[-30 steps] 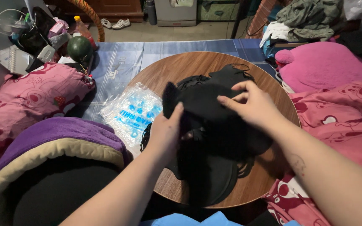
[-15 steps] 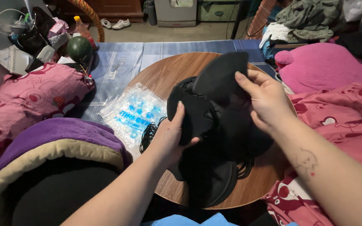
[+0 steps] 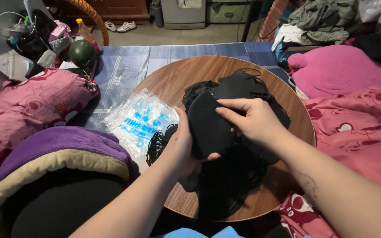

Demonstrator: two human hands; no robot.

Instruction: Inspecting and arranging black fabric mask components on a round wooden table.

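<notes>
change: the black piece [image 3: 208,128] that stood lifted and fanned open half a second ago is now folded down flat between both hands; a second ago the hands were pressed low on the pile. the fold looks closed, so this piece seems nearly ready to be set down, as a judgement.
left hand [image 3: 182,147]: clamped on the piece's left and lower edge, thumb curled under it, fingers hidden behind.
right hand [image 3: 252,121]: fingers together, pinching the piece's upper right edge, thumb on top.
piece: held just above the pile, over the middle of the tabletop, touching both hands.
pile [image 3: 239,176]: more black pieces with thin loops, heaped on the tabletop under and behind the hands; loose loops [image 3: 156,145] spill to the left.
tabletop [image 3: 173,79]: round, wooden; bare along the far and left rim, pile reaches close to the near rim.
bag [image 3: 140,121]: clear plastic with blue print, lying across the tabletop's left edge, just beside the loops.
edges: the near rim sits close to the person's body; the pile overhangs little room there.
open room: the far half of the tabletop is free; the blue cloth [image 3: 124,66] beyond is open.
sides: pink cushions [image 3: 31,105] on the left and right, purple cushion [image 3: 62,145] near left, crowding both forearms.
</notes>
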